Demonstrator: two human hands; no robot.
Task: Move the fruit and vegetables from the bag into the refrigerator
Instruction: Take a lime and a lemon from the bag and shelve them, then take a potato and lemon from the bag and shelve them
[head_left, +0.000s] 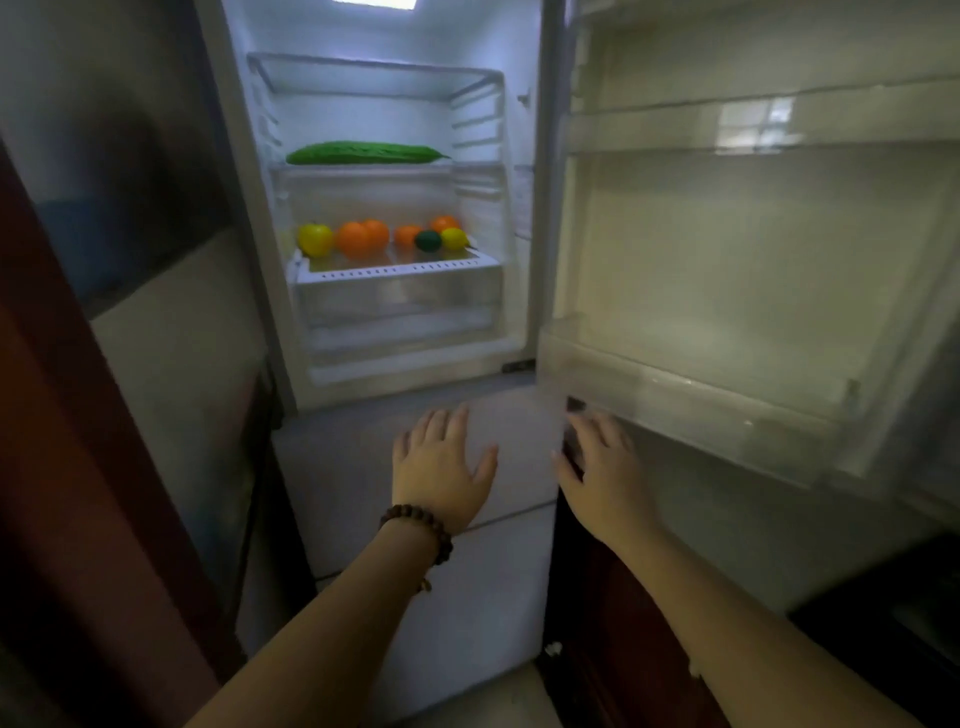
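Already the produce sits inside the refrigerator (260, 208): a long green cucumber (366, 154) lies flat across the middle shelf, and below it, on the cover of the clear drawer (397, 299), a row of round pieces runs left to right, a yellow-green apple (315, 239), several oranges (362, 238), a dark green lime (428, 240) and a lemon (454, 238). They look smooth, glossy and firm, and they stand close together, some touching. No bag is in view, so I cannot tell whether anything is left in it.

Both hands are empty. The left hand (441, 467) is spread flat, fingers released, in front of the grey lower compartment front. The right hand (602, 467) reaches to the near bottom edge of the open door (727, 260), fingers loosely curled at it; whether it grips the edge is unclear.

Judging from this, the risks lie in closing. A hard swing could jolt the round fruit, which rests on a flat cover with little to stop it, and set it rolling toward the front. Fingers at the door's lower edge could also be caught between door and cabinet.
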